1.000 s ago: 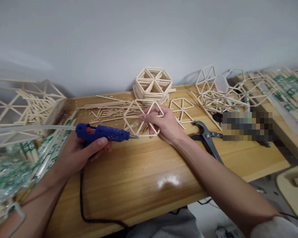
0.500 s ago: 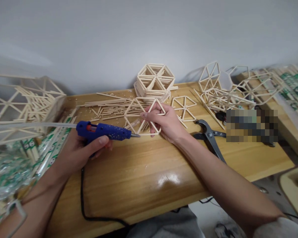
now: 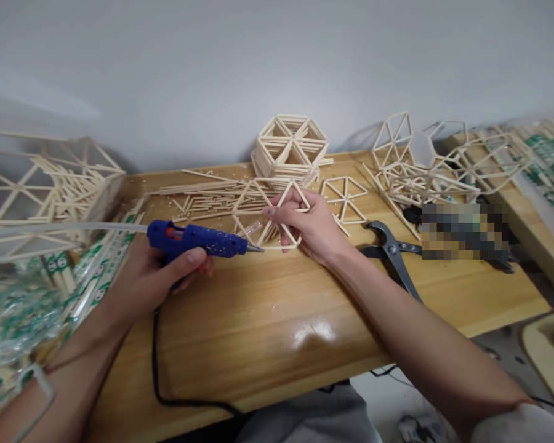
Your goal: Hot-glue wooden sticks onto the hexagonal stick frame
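My left hand (image 3: 159, 280) is closed round a blue hot glue gun (image 3: 194, 240), whose metal nozzle points right and nearly touches a flat hexagon frame of wooden sticks (image 3: 266, 212) lying on the wooden table (image 3: 268, 320). A clear glue stick juts out of the gun's back to the left. My right hand (image 3: 307, 224) grips the right side of that hexagon frame, fingers hooked through its triangles. The gun's black cord (image 3: 157, 363) runs down over the table's front edge.
A stack of finished hexagon frames (image 3: 292, 147) stands behind the hands. Loose sticks (image 3: 198, 197) lie at the back left. Black cutting pliers (image 3: 392, 255) rest to the right. Open stick structures (image 3: 425, 166) fill the back right. Packaged sticks (image 3: 41, 289) and more frames sit at the left.
Both hands have barely shifted; the glue gun's nozzle stays at the frame's lower left edge. The view has drifted slightly.
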A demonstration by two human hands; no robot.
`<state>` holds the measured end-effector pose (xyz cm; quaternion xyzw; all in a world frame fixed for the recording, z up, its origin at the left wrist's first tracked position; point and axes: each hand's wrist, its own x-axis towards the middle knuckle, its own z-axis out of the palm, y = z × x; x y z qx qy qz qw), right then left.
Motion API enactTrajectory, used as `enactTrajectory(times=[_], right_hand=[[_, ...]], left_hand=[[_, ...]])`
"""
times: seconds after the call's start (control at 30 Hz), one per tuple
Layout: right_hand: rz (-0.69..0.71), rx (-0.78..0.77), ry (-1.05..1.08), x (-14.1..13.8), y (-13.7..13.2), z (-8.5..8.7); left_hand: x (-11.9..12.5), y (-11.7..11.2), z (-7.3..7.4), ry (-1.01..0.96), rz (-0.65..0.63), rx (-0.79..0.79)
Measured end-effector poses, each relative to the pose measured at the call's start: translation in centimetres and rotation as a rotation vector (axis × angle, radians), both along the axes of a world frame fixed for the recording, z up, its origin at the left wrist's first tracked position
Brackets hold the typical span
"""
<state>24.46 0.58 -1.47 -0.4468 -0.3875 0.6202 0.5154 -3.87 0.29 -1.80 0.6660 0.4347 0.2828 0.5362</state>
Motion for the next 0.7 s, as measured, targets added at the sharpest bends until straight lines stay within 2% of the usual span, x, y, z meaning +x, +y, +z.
enactTrajectory(times=[0.23, 0.7], right_hand=[[-0.026, -0.035, 0.044, 0.21, 0.23, 0.45], [-0.023, 0.008, 0.028, 0.1, 0.17, 0.14]], left_hand=[[0.02, -0.07, 0.11, 0.046, 0.007, -0.051], [0.59, -0.2, 0.23, -0.027, 0.017, 0.005]])
